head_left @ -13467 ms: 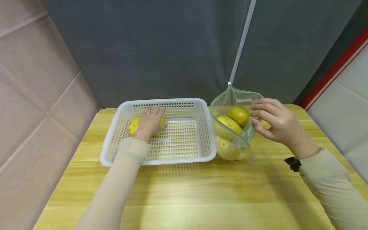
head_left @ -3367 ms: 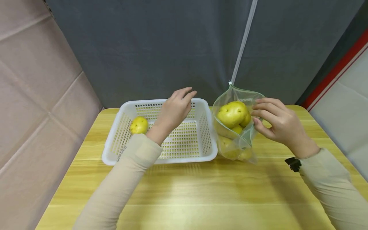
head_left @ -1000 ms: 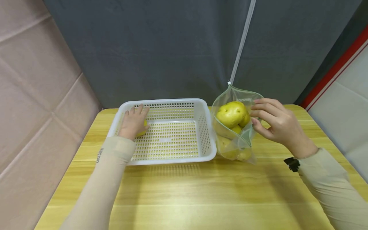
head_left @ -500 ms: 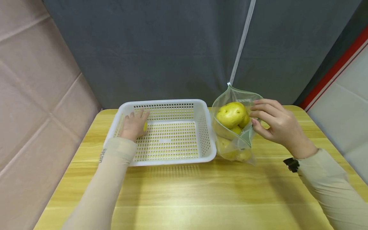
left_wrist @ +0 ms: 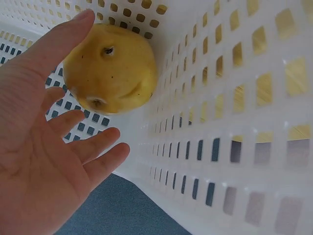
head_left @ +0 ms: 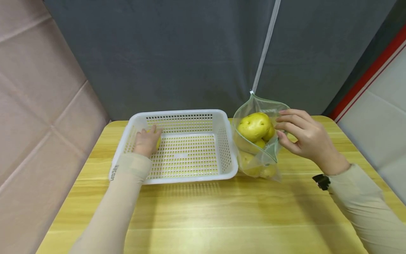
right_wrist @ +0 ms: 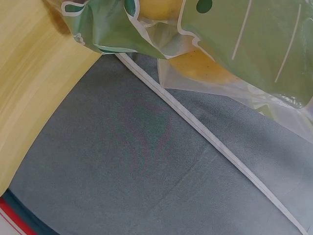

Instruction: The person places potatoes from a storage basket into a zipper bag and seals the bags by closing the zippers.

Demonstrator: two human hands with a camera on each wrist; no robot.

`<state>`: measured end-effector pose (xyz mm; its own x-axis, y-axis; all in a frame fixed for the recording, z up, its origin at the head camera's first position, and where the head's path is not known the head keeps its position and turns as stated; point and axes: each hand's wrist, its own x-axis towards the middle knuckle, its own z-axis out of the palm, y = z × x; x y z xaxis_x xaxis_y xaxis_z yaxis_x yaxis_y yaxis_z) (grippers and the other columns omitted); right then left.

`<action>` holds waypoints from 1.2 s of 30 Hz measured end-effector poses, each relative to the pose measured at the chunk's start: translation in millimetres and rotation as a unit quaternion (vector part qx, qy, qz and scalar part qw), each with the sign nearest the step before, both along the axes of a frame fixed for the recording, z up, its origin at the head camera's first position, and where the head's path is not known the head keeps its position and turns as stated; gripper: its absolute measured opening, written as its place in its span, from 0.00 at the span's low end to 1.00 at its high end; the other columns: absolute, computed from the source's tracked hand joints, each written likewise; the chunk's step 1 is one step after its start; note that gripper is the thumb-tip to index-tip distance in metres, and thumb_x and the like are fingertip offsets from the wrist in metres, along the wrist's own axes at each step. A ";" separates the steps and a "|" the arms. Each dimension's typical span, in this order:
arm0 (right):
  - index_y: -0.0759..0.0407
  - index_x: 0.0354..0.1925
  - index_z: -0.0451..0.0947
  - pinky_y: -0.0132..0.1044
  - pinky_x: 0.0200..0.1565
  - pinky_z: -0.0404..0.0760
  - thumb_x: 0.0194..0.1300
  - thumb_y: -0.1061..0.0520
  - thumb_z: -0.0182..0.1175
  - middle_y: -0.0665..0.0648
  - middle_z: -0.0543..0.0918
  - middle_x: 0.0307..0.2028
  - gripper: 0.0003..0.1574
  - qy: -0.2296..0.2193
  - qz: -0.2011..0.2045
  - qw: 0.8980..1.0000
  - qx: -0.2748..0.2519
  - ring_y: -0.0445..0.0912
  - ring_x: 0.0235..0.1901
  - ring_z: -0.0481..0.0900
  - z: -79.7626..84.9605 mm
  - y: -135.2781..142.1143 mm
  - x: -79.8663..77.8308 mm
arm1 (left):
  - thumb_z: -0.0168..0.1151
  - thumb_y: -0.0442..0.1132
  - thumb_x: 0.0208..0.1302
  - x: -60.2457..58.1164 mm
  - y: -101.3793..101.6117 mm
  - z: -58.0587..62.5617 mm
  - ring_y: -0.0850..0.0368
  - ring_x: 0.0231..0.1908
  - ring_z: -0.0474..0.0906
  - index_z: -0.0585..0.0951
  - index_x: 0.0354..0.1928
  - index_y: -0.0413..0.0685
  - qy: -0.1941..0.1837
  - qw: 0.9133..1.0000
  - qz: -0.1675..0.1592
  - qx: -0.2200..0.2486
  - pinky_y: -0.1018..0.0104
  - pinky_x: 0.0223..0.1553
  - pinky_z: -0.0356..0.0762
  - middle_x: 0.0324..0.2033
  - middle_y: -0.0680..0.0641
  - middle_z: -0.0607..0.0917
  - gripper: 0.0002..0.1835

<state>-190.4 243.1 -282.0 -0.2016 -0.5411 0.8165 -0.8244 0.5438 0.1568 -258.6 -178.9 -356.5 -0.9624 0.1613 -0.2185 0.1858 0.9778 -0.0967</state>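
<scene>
Inside the white perforated plastic basket (head_left: 190, 180), my left hand (head_left: 146, 143) reaches around a yellow potato (head_left: 158, 143) near the left wall. The left wrist view shows the thumb over one side of that potato (left_wrist: 112, 68), the other fingers spread loosely below, with a visible gap to most of them. My right hand (head_left: 304, 135) pinches the right rim of a clear zip bag (head_left: 269, 150), keeping its mouth wide. Several potatoes fill the bag; one large potato (head_left: 253, 126) lies on top. The right wrist view shows the bag's green printed side (right_wrist: 249, 44) but hides the hand.
The basket and bag stand side by side on a light wooden table (head_left: 196, 218). A dark grey curtain (head_left: 171, 56) with a pale seam hangs right behind them. A pinkish padded wall (head_left: 38, 116) rises on the left, a white panel with a red stripe on the right.
Since 3.4 seconds ago, my left hand has moved left from above the basket to its last potato, sinking lower over the last second. A large potato joined the bag earlier. My right hand stays put.
</scene>
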 end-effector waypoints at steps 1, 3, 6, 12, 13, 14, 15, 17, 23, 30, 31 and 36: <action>0.69 0.26 0.81 0.20 0.66 0.62 0.71 0.48 0.49 0.67 0.84 0.30 0.29 0.000 0.000 1.000 -0.001 0.60 0.40 0.78 -0.1 0.1 0.1 | 0.69 0.32 0.49 0.0 0.0 0.1 0.28 0.59 0.67 0.56 0.72 0.45 -0.001 1.000 0.001 -0.002 0.41 0.58 0.70 0.72 0.34 0.55 0.48; 0.69 0.26 0.81 0.20 0.66 0.62 0.71 0.48 0.49 0.67 0.84 0.30 0.29 0.000 -0.001 1.000 -0.001 0.60 0.40 0.78 -0.2 0.2 0.4 | 0.69 0.32 0.49 0.7 0.0 0.5 0.29 0.58 0.69 0.57 0.72 0.44 0.000 1.000 0.000 -0.006 0.41 0.57 0.71 0.72 0.34 0.56 0.47; 0.69 0.26 0.81 0.20 0.66 0.62 0.71 0.48 0.49 0.67 0.84 0.30 0.29 0.000 -0.003 1.000 0.001 0.60 0.40 0.78 -0.1 0.4 0.8 | 0.68 0.31 0.50 2.8 -0.3 0.4 0.29 0.55 0.72 0.60 0.71 0.43 0.013 1.000 -0.005 -0.006 0.42 0.54 0.74 0.70 0.33 0.59 0.44; 0.69 0.26 0.81 0.20 0.67 0.62 0.71 0.48 0.49 0.67 0.84 0.30 0.29 0.000 -0.003 1.000 0.003 0.60 0.40 0.78 0.5 0.8 0.8 | 0.55 0.25 0.58 6.1 -0.2 2.1 0.30 0.49 0.77 0.63 0.69 0.42 0.031 0.999 -0.003 -0.006 0.43 0.49 0.78 0.68 0.32 0.64 0.34; 0.69 0.26 0.81 0.20 0.67 0.62 0.71 0.48 0.49 0.67 0.84 0.31 0.29 0.000 -0.003 1.000 0.003 0.60 0.40 0.78 0.6 0.9 0.7 | 0.54 0.24 0.59 6.2 0.1 2.4 0.30 0.48 0.77 0.63 0.69 0.42 0.032 0.999 -0.003 -0.006 0.44 0.49 0.78 0.68 0.32 0.64 0.33; 0.69 0.26 0.81 0.20 0.67 0.62 0.71 0.48 0.49 0.67 0.84 0.31 0.29 0.000 -0.002 1.000 0.002 0.60 0.40 0.78 0.6 0.9 0.6 | 0.54 0.24 0.59 6.3 0.0 2.7 0.30 0.48 0.78 0.64 0.68 0.42 0.033 0.999 -0.005 -0.004 0.43 0.49 0.79 0.67 0.32 0.65 0.33; 0.69 0.26 0.81 0.20 0.67 0.62 0.71 0.48 0.49 0.67 0.84 0.31 0.29 0.000 -0.003 1.000 0.002 0.60 0.40 0.78 0.7 1.0 0.5 | 0.53 0.24 0.59 6.5 0.1 2.8 0.30 0.47 0.78 0.65 0.68 0.41 0.036 0.999 -0.007 -0.002 0.43 0.48 0.79 0.67 0.32 0.66 0.32; 0.69 0.26 0.81 0.20 0.66 0.62 0.71 0.48 0.49 0.67 0.84 0.31 0.29 0.001 -0.003 1.000 0.002 0.60 0.40 0.78 1.0 1.0 0.4 | 0.52 0.24 0.60 7.2 0.2 3.0 0.31 0.46 0.79 0.66 0.67 0.41 0.044 0.999 -0.013 0.003 0.44 0.47 0.80 0.65 0.31 0.68 0.30; 0.69 0.27 0.81 0.20 0.66 0.62 0.71 0.49 0.49 0.67 0.84 0.31 0.28 0.002 -0.004 1.000 0.005 0.60 0.40 0.78 1.5 0.2 0.4 | 0.56 0.23 0.56 8.2 0.0 2.5 0.32 0.43 0.80 0.71 0.62 0.37 0.067 0.997 -0.040 0.028 0.43 0.46 0.80 0.57 0.30 0.74 0.28; 0.69 0.27 0.81 0.20 0.66 0.62 0.71 0.49 0.48 0.67 0.84 0.31 0.28 0.002 -0.002 1.000 0.008 0.60 0.39 0.79 0.9 0.2 1.0 | 0.61 0.25 0.53 2.3 -0.9 0.4 0.29 0.49 0.76 0.68 0.63 0.33 0.057 0.995 -0.059 0.059 0.40 0.52 0.77 0.60 0.27 0.71 0.32; 0.69 0.27 0.81 0.20 0.66 0.62 0.71 0.49 0.49 0.67 0.84 0.31 0.28 0.002 -0.001 1.000 0.008 0.60 0.39 0.79 0.9 0.1 0.9 | 0.63 0.26 0.53 1.1 -1.2 0.1 0.29 0.50 0.76 0.68 0.64 0.33 0.056 0.995 -0.060 0.062 0.40 0.53 0.76 0.60 0.27 0.70 0.33; 0.69 0.27 0.81 0.20 0.67 0.62 0.71 0.49 0.49 0.67 0.84 0.31 0.28 0.000 0.002 1.000 0.007 0.60 0.39 0.78 1.2 -0.2 0.7 | 0.67 0.29 0.50 -5.3 -1.0 0.0 0.27 0.52 0.74 0.65 0.66 0.34 0.052 0.994 -0.057 0.082 0.39 0.53 0.76 0.64 0.28 0.66 0.38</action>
<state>-189.7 242.9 -280.8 -0.1990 -0.5528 0.8092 -0.8262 0.5387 0.1649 -263.9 -179.9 -356.5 -0.9517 0.2962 -0.0813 0.2940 0.9551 0.0372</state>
